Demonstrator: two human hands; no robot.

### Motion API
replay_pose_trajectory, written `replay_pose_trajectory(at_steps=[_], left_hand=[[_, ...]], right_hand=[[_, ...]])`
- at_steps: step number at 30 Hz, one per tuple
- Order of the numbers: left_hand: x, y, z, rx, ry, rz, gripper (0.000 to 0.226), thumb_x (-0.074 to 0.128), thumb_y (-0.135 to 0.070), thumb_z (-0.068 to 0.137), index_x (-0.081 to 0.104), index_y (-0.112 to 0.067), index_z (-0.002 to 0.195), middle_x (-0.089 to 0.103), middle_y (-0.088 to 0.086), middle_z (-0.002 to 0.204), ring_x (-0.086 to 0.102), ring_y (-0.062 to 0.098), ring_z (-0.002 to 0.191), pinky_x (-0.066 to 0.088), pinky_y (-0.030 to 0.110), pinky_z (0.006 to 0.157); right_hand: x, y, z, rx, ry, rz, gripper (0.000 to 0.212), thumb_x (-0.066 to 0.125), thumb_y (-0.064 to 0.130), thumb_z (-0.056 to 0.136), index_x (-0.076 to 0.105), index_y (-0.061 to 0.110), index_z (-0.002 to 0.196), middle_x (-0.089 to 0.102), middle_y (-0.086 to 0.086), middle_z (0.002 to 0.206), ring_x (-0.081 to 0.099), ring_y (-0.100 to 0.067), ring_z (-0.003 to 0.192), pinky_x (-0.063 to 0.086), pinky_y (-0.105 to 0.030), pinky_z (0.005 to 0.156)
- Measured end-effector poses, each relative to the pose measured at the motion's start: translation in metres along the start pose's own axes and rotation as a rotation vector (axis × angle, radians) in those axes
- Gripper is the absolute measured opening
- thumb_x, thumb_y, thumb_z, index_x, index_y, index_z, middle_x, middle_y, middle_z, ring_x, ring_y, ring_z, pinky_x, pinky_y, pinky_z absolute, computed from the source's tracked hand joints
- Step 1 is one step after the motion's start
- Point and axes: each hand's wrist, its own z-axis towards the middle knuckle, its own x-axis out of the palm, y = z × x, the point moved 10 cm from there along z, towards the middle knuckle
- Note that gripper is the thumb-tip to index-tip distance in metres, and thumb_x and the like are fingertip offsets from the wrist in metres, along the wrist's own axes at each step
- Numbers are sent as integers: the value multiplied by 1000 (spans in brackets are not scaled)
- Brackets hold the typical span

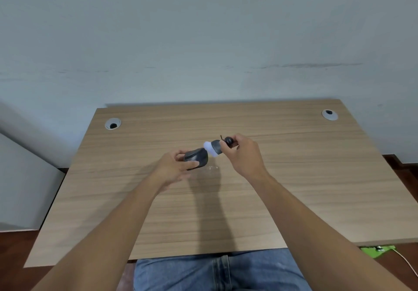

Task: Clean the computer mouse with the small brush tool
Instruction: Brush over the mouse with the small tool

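A dark grey computer mouse (pixel 197 156) is lifted above the middle of the wooden desk (pixel 294 177), gripped by my left hand (pixel 175 166) from the left and below. My right hand (pixel 245 155) holds the small brush tool (pixel 214 147) by its dark handle. The tool's white bristle head points left and down, against the mouse's right end. A thin black loop sticks up from the back of the brush handle.
Two round grey cable grommets (pixel 113 124) (pixel 329 114) sit near the desk's far corners. A small clear object (pixel 212 168) lies on the desk under the mouse. A pale wall rises just behind the desk. A green item (pixel 376 250) and a white cable lie on the floor at right.
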Motion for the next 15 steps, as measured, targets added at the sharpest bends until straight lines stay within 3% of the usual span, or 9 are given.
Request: replay_pose_trajectory(at_steps=[2, 4, 6, 10, 12, 15], left_hand=[[0, -19, -3, 186, -67, 266, 44, 89, -5, 84, 71, -14, 123, 74, -1, 113, 76, 12, 87, 59, 25, 73], [7, -37, -9, 372, -122, 550, 39, 91, -12, 81, 73, -19, 115, 68, -7, 111, 72, 8, 91, 51, 19, 73], [14, -45, -14, 496, -145, 690, 39, 92, -15, 79, 73, -20, 113, 63, -8, 112, 67, 7, 96, 49, 12, 74], [14, -49, -15, 609, -145, 645, 36, 89, -5, 78, 75, -14, 109, 63, -4, 111, 65, 2, 94, 51, 6, 77], [12, -51, -15, 615, -157, 626, 35, 89, -7, 78, 74, -17, 108, 64, -6, 111, 64, -3, 98, 54, 10, 77], [9, -48, -11, 578, -165, 552, 34, 88, -12, 80, 73, -25, 108, 68, -10, 111, 67, 4, 98, 60, 20, 79]], right_hand=[[3, 7, -1, 0, 16, 32, 23, 73, 39, 94, 75, 15, 92, 75, 7, 84, 57, 4, 61, 42, -9, 59], [11, 13, -2, -26, 64, 35, 25, 73, 42, 94, 75, 18, 90, 75, 8, 81, 57, -1, 62, 43, -12, 59], [17, 13, -3, -51, 101, -11, 26, 73, 43, 95, 73, 19, 86, 71, 9, 76, 57, -3, 63, 44, -16, 61], [7, -3, 3, -3, 12, -54, 29, 69, 38, 96, 70, 11, 88, 73, -1, 84, 67, -21, 80, 51, -37, 71], [8, -2, 1, -2, 25, -27, 29, 70, 39, 97, 70, 12, 88, 71, 3, 81, 61, -14, 72, 44, -29, 63], [11, -2, 0, 12, 58, 10, 28, 71, 40, 96, 66, 15, 83, 65, 8, 76, 51, -7, 64, 39, -18, 57]])
